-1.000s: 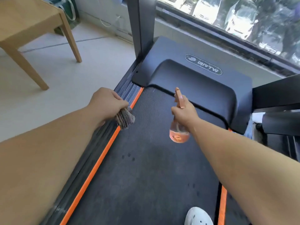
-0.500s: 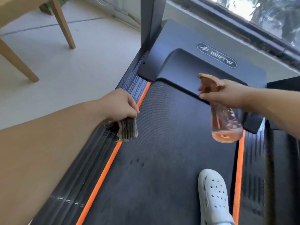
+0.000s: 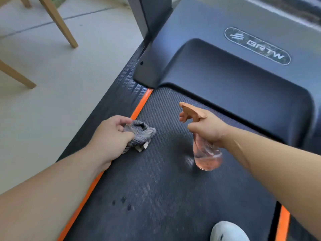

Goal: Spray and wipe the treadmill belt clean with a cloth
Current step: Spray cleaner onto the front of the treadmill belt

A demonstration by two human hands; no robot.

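**Item 1: hazards (judged, not observed).**
- The spray bottle (image 3: 206,157) hangs over the treadmill belt (image 3: 165,188), close to the motor cover (image 3: 234,75). A squeeze aimed too far forward would likely wet the cover instead of the belt.
- Too much liquid could leave the belt slick under the white shoe (image 3: 227,232) planted at its near end (3 dark wet spots (image 3: 123,202) already show on the left side).
- The cloth (image 3: 140,134) is bunched, not spread. It may smear dirt rather than lift it, and its loose corner could catch on the orange side strip (image 3: 140,105).

**Item 2: cloth.** Grey, ribbed and crumpled.
- It appears to rest on the front-left part of the belt, just beside the orange strip and near the edge of the motor cover.
- The left hand (image 3: 111,134) grasps it from the near-left, with thumb and fingers curled round the bundle.
- Most of the fabric sticks out past the fingers to the right.

**Item 3: spray bottle.** Clear body with an orange head and a little orange-tinted liquid at the bottom.
- The right hand (image 3: 206,127) is clenched round its neck, with a finger at the trigger.
- The nozzle points left.
- The body hangs below the hand, over the middle of the belt.
- It is to the right of the cloth and apart from it.

**Item 4: surroundings.**
- The motor cover carries a BRTW badge.
- Wooden table legs (image 3: 59,23) stand on the pale floor (image 3: 69,75), left of the treadmill.
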